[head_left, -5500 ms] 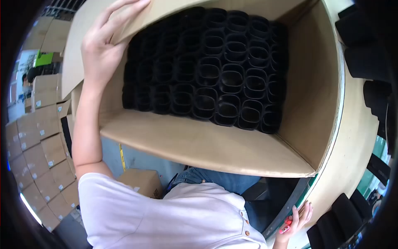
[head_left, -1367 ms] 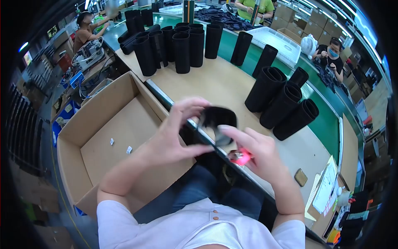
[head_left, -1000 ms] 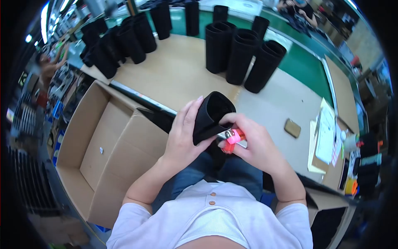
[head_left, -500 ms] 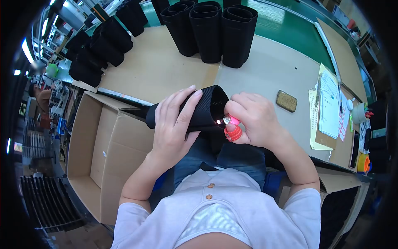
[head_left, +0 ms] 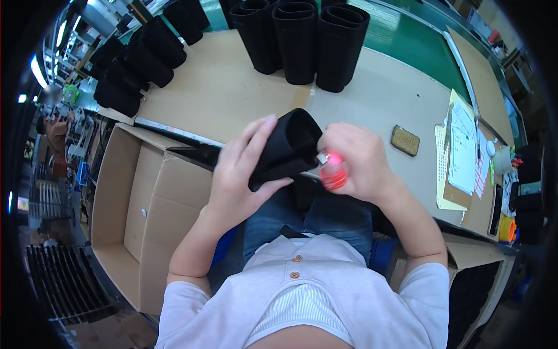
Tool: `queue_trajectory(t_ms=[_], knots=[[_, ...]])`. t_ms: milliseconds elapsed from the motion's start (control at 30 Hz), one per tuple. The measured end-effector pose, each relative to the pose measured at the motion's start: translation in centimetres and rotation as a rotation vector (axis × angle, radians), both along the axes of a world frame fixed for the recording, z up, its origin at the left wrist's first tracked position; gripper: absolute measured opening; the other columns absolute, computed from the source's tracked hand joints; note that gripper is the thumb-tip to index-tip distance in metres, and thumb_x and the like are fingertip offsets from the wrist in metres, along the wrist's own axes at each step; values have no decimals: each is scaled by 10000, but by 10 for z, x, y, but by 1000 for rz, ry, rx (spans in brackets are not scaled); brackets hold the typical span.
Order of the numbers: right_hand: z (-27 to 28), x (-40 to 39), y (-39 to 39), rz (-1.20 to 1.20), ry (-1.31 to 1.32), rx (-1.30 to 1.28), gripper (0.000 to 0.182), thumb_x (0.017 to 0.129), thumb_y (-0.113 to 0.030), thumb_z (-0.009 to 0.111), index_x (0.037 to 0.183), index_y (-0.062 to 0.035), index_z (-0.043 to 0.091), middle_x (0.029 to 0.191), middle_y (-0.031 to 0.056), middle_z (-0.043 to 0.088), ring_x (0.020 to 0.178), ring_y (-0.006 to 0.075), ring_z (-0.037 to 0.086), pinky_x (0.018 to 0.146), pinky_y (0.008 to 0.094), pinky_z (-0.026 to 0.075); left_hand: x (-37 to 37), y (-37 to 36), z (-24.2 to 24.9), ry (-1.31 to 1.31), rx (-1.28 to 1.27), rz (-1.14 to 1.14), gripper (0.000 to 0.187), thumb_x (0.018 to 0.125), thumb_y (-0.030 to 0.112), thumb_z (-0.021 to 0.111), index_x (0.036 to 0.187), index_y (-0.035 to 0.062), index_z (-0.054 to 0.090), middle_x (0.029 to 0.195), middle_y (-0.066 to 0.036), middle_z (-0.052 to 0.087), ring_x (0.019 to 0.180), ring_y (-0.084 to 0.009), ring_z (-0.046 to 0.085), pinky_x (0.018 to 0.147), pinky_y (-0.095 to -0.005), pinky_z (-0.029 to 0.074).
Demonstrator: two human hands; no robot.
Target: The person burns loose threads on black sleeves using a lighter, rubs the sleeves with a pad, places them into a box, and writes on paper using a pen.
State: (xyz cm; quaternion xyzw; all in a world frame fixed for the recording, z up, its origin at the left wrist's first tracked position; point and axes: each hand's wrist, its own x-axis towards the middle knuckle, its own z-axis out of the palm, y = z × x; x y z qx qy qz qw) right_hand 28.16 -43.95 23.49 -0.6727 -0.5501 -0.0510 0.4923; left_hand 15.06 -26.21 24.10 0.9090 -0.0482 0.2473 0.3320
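A black fabric tube (head_left: pixel 279 152) is held near my lap, its open end turned up and to the right. My left hand (head_left: pixel 237 168) wraps round its left side, thumb below and fingers on top. Close to the tube's open rim, my right hand (head_left: pixel 356 163) is closed on a pink lighter (head_left: pixel 332 158). Something red (head_left: pixel 334 177) wraps my right thumb; that area is blurred. I cannot make out a flame now.
Several black tubes (head_left: pixel 296 46) stand at the table's back, with more at the back left. A brown block (head_left: pixel 405 141) and papers (head_left: pixel 461 151) lie right. An open cardboard box (head_left: pixel 148 227) is at left. Another person (head_left: pixel 56 131) sits far left.
The black tube has turned in my left hand, and its opening faces more upward. My right hand has shifted slightly down and right with the lighter. The small flame glow at its tip no longer shows.
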Motion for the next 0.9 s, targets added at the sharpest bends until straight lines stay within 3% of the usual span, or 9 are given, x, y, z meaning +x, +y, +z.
queue_trajectory(t_ms=[233, 333, 400, 500, 567, 633, 667, 767, 900], knots=[[-16, -10, 20, 291, 1099, 221, 149, 887, -190, 550, 892, -46, 589, 661, 6, 435, 625, 135, 413, 604, 265, 369, -9, -5, -39, 335, -1355, -4, 680, 847, 156, 676, 1427, 20, 348, 1369, -147, 472, 1171, -246, 521, 983, -349, 413], [-21, -15, 28, 322, 1216, 217, 177, 905, -161, 555, 975, -9, 612, 618, -1, 425, 580, 114, 390, 570, 238, 350, -6, -2, -40, 200, -1387, -13, 682, 874, 193, 649, 1442, 16, 316, 1378, -158, 465, 1175, -245, 522, 985, -342, 412], [-52, -11, 19, 754, 916, -197, 226, 902, -190, 592, 1033, -8, 617, 618, -5, 424, 530, 94, 335, 505, 212, 289, -5, 9, -37, 45, -1397, -16, 686, 901, 230, 622, 1456, 12, 284, 1387, -169, 457, 1179, -245, 524, 986, -335, 410], [-58, -17, 5, 845, 849, -567, 203, 916, -207, 608, 1028, -38, 610, 645, 5, 481, 636, 87, 458, 595, 162, 361, -9, 26, -53, -95, -1484, -99, 708, 900, 241, 624, 1465, 15, 263, 1391, -170, 451, 1183, -247, 520, 986, -338, 409], [-60, -24, 2, 617, 1749, -292, 160, 927, -220, 605, 925, -61, 607, 673, 19, 548, 678, 102, 513, 644, 199, 408, -13, 30, -65, -173, -1571, -210, 730, 898, 252, 625, 1474, 18, 243, 1395, -172, 445, 1187, -249, 516, 987, -340, 407], [-73, -22, -14, 529, 1866, 82, 89, 898, -142, 621, 868, -65, 587, 741, 32, 601, 717, 125, 558, 697, 229, 442, -16, 28, -61, -56, -1701, -292, 718, 902, 290, 615, 1465, 23, 259, 1382, -180, 455, 1191, -261, 518, 988, -348, 411], [-66, -24, -13, 516, 1869, 104, 89, 898, -142, 621, 868, -65, 587, 741, 32, 601, 717, 125, 558, 697, 229, 442, -17, 27, -56, 56, -1820, -376, 710, 905, 329, 605, 1456, 27, 275, 1370, -188, 465, 1195, -272, 519, 990, -355, 415], [-36, -16, -3, 34, 929, -6, 89, 822, -24, 613, 896, -64, 584, 771, 23, 574, 709, 113, 537, 691, 216, 426, -21, 25, -53, 308, -2052, -545, 700, 912, 405, 586, 1437, 36, 307, 1344, -205, 485, 1203, -295, 522, 993, -371, 424], [-4, -14, 4, 23, 531, -105, 79, 811, -100, 611, 864, -67, 562, 799, 22, 560, 701, 127, 508, 661, 241, 403, -25, 31, -65, 475, -1350, -522, 821, 823, 236, 728, 1482, 86, 263, 1347, -150, 468, 1199, -293, 496, 983, -357, 411]])
